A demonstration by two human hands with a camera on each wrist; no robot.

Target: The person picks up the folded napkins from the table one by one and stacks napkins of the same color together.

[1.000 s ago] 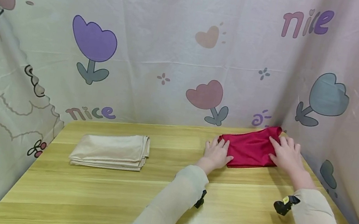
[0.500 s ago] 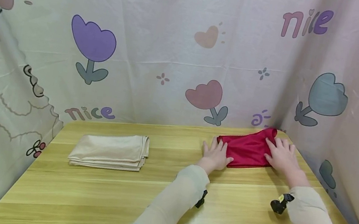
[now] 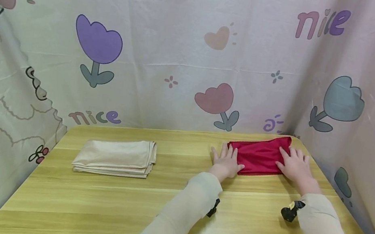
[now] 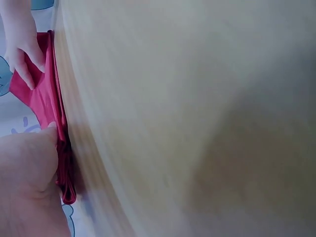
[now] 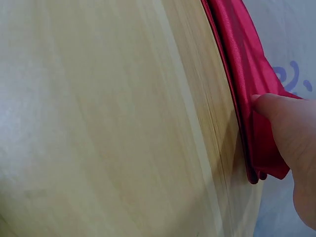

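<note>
A folded red cloth (image 3: 261, 157), smooth and shiny, lies at the far right of the table in the head view. My left hand (image 3: 226, 162) rests at its left edge with fingers spread, its thumb on the fabric. At the opposite edge, my right hand (image 3: 296, 166) touches the cloth with fingers and thumb extended. The layered front fold of the red cloth (image 5: 242, 89) shows in the right wrist view, my right thumb (image 5: 269, 106) lying on it. In the left wrist view, the fingers of the right hand (image 4: 24, 54) lie on top of the fabric.
A folded beige cloth (image 3: 115, 156) lies on the left part of the wooden table (image 3: 92, 208). A patterned curtain (image 3: 170, 40) hangs close behind the table and along both sides. Each wrist carries a small black camera (image 3: 290, 212).
My right hand has moved slightly left and nearer, and the cloth's far right corner has come left and down. The left hand stays at the left edge, almost unmoved.
</note>
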